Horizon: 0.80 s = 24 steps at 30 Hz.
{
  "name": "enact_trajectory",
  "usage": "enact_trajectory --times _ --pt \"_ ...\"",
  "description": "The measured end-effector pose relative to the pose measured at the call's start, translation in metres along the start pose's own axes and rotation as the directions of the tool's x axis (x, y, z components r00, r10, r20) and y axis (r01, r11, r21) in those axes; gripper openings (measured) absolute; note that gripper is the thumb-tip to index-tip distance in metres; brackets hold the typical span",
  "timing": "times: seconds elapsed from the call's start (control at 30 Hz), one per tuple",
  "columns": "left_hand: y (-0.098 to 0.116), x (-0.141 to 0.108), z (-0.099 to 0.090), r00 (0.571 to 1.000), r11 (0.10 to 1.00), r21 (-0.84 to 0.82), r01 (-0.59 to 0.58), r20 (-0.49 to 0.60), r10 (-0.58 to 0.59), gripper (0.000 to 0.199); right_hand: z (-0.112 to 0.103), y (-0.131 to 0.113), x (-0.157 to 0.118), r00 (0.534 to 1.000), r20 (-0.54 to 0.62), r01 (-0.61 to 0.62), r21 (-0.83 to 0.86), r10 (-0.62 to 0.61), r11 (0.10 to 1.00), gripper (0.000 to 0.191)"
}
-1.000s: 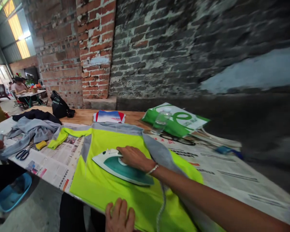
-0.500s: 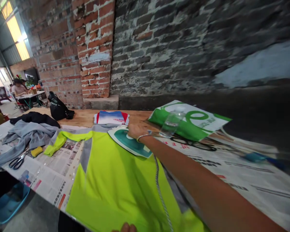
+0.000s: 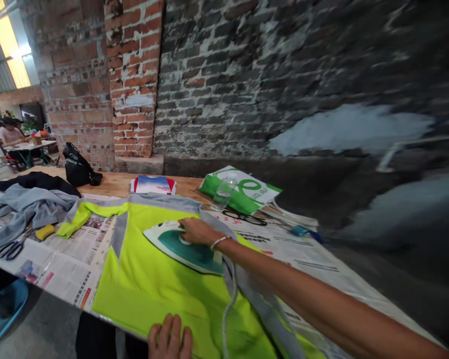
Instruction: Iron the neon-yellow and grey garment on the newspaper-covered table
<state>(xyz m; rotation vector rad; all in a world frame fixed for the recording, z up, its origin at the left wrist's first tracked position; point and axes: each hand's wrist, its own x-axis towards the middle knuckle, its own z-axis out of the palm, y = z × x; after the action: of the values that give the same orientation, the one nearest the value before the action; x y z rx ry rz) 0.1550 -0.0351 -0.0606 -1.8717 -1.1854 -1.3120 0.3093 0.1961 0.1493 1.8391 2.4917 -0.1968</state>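
A neon yellow and grey long-sleeved garment [image 3: 142, 279] lies spread over newspaper on the table. My right hand [image 3: 197, 232], with a bracelet at its wrist, grips the handle of a green and white iron [image 3: 183, 249]. The iron rests on the upper middle of the garment, its tip to the left and its braided cord [image 3: 227, 309] trailing toward me. At the table's front edge, my left hand [image 3: 170, 339] lies on the lower part of the garment, fingers spread and holding nothing.
Scissors [image 3: 11, 249], a yellow sponge-like block [image 3: 45, 232] and grey clothing [image 3: 41, 202] lie left. Behind are a black bag [image 3: 78, 167] and folded shirt [image 3: 153, 185]. A clear cup [image 3: 223, 193], green-white bag [image 3: 247, 192] and glasses [image 3: 245, 217] sit back right. People sit far left.
My right hand and the iron have come nearer to me across the garment. More of my left hand now shows on the fabric. The view has turned right.
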Motion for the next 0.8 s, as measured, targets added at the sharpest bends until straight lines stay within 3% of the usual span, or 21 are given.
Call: enact_trajectory --times 0.2,0.43,0.63,0.8 --pt "-0.006 0.011 -0.011 0.996 0.998 0.024 -0.056 0.070 0.054 0.042 0.006 -0.040 -0.059 0.990 0.047 0.132 -0.001 -0.132 0.991 0.026" --pt "-0.008 -0.001 -0.004 0.994 0.993 0.076 -0.094 0.070 0.089 0.045 0.004 -0.058 -0.074 0.988 0.061 0.141 -0.045 -0.139 0.989 0.030" --pt "-0.007 0.002 -0.008 0.991 0.993 0.070 -0.093 0.099 0.086 0.043 0.006 -0.056 -0.041 0.996 -0.048 0.063 -0.110 -0.069 0.992 0.036" --pt "0.005 0.000 0.002 0.999 0.999 0.034 0.031 -0.036 -0.030 0.047 -0.001 -0.043 0.025 0.997 -0.076 0.014 -0.079 -0.020 0.997 0.038"
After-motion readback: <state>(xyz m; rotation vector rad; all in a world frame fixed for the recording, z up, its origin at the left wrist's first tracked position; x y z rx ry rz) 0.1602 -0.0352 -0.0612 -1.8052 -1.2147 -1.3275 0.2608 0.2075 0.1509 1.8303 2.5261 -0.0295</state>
